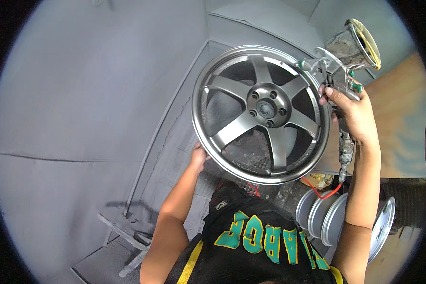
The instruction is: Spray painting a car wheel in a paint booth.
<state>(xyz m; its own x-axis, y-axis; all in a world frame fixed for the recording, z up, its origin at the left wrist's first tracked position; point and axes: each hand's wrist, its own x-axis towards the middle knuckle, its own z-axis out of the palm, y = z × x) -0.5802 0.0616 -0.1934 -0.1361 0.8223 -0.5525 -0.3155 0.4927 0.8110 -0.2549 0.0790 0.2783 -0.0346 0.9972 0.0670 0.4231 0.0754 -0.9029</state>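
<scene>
A dark grey car wheel rim [235,126] with several wide spokes faces me in the middle of the view. At its lower left edge is my left hand [199,157], closed on the rim, some fingers hidden behind it. My right hand [356,113] is wrapped round the handle of a spray gun [336,71], just beyond the wheel's right edge. The gun's nozzle points left, toward the upper right of the wheel. On top of the gun sits a paint-stained cup [350,46], tilted. A red air hose [323,196] hangs from the handle's lower end.
Several silver wheel rims [333,215] stand in a row at the lower right, close to my right forearm. Grey coated walls [94,94] rise at the left and back. A brown panel [397,123] stands at the right. A grey stand [128,236] is at the lower left.
</scene>
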